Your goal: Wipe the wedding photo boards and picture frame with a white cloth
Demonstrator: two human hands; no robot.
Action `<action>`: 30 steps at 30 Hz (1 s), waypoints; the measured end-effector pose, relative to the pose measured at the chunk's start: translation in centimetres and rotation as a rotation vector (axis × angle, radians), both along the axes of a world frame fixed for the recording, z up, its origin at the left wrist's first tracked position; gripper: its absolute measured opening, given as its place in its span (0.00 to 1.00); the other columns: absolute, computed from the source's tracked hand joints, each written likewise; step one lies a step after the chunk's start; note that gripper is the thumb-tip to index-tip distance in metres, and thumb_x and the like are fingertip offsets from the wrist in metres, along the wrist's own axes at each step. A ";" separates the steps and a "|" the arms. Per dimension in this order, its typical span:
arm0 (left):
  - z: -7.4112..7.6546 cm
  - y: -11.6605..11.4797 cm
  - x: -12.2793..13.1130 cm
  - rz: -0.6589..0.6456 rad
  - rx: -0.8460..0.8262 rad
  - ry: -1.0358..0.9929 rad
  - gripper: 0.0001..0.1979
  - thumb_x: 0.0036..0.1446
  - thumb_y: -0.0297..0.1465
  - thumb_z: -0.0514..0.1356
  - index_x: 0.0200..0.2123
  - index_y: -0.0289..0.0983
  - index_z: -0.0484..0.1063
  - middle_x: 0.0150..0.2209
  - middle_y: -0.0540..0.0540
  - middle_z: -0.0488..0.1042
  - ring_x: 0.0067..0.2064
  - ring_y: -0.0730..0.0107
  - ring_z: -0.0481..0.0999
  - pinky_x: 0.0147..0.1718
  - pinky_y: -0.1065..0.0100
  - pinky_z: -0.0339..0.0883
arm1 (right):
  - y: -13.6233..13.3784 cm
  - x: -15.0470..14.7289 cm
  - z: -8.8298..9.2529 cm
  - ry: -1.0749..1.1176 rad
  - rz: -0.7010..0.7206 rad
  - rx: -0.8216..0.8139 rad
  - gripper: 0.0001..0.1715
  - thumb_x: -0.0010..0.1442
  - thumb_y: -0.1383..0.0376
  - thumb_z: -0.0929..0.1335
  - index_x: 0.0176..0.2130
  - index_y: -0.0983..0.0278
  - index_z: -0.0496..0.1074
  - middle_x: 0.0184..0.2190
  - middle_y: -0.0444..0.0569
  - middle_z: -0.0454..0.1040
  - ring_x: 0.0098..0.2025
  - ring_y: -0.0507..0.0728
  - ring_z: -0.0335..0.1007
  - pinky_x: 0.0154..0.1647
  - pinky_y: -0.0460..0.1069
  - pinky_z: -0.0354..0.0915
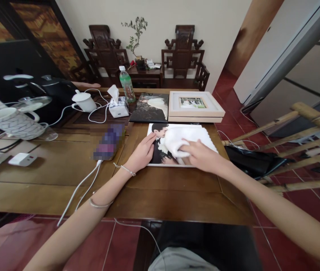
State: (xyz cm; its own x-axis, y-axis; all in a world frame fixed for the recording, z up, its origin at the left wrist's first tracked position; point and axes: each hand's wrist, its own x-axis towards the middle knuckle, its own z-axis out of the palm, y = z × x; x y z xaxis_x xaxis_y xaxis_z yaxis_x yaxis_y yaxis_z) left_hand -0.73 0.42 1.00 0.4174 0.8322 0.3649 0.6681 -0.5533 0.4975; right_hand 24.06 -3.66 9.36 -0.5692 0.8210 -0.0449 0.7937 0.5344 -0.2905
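A large wedding photo print lies flat on the wooden table in front of me. My left hand rests on the print's left edge with its fingers stretched flat, holding it down. My right hand presses a crumpled white tissue onto the middle of the print, fingers closed over it. Thin bracelets sit on my left wrist and forearm.
Behind the print lie a darker photo print and a white framed picture. A tissue box, a green bottle, a white teapot, cups, white cables and a blurred object occupy the left. A black bag sits right.
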 end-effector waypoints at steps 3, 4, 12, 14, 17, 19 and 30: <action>-0.2 0.1 -0.1 -0.010 0.013 -0.015 0.24 0.65 0.28 0.45 0.61 0.28 0.62 0.65 0.35 0.59 0.67 0.59 0.57 0.66 0.54 0.50 | 3.5 -0.6 0.2 0.015 0.003 0.022 0.29 0.54 0.77 0.61 0.51 0.60 0.73 0.48 0.53 0.77 0.50 0.63 0.71 0.51 0.58 0.65; -0.2 0.1 -0.1 -0.011 0.012 -0.017 0.24 0.65 0.28 0.45 0.61 0.28 0.62 0.65 0.35 0.59 0.67 0.59 0.57 0.67 0.54 0.50 | 4.5 -0.8 0.2 0.023 0.009 0.035 0.27 0.55 0.76 0.62 0.51 0.60 0.74 0.47 0.53 0.77 0.48 0.62 0.72 0.49 0.56 0.65; -0.2 0.1 -0.2 -0.010 0.012 -0.017 0.23 0.65 0.27 0.45 0.61 0.31 0.62 0.65 0.36 0.60 0.67 0.59 0.57 0.66 0.52 0.51 | 7.4 -1.4 0.0 0.051 0.012 0.083 0.22 0.56 0.73 0.62 0.48 0.62 0.75 0.44 0.54 0.78 0.43 0.59 0.72 0.42 0.50 0.62; -0.3 0.1 -0.2 -0.010 0.017 -0.021 0.23 0.65 0.27 0.45 0.62 0.31 0.62 0.65 0.36 0.60 0.67 0.58 0.57 0.66 0.51 0.51 | 6.2 -1.5 0.1 0.026 0.004 0.080 0.23 0.55 0.74 0.62 0.49 0.62 0.75 0.43 0.54 0.78 0.42 0.60 0.72 0.42 0.51 0.62; -0.4 0.2 -0.2 -0.017 0.028 -0.021 0.23 0.65 0.27 0.45 0.61 0.31 0.62 0.64 0.36 0.60 0.67 0.58 0.58 0.66 0.51 0.52 | 3.1 -1.5 0.0 -0.031 0.017 0.068 0.28 0.53 0.77 0.60 0.50 0.62 0.74 0.46 0.55 0.76 0.46 0.62 0.72 0.49 0.57 0.63; -0.4 0.2 -0.2 -0.018 0.028 -0.015 0.24 0.64 0.27 0.45 0.61 0.29 0.62 0.64 0.35 0.60 0.67 0.58 0.58 0.66 0.51 0.52 | 0.5 -1.5 -0.2 -0.053 0.052 0.057 0.32 0.51 0.79 0.59 0.51 0.63 0.73 0.50 0.57 0.74 0.56 0.65 0.67 0.56 0.64 0.58; 0.3 -0.2 0.0 -0.004 -0.017 -0.015 0.24 0.64 0.28 0.45 0.62 0.30 0.61 0.65 0.36 0.59 0.67 0.58 0.56 0.66 0.52 0.50 | -8.5 -1.8 -0.1 -0.019 0.211 -0.058 0.34 0.48 0.81 0.58 0.50 0.64 0.73 0.63 0.56 0.63 0.68 0.70 0.48 0.60 0.75 0.51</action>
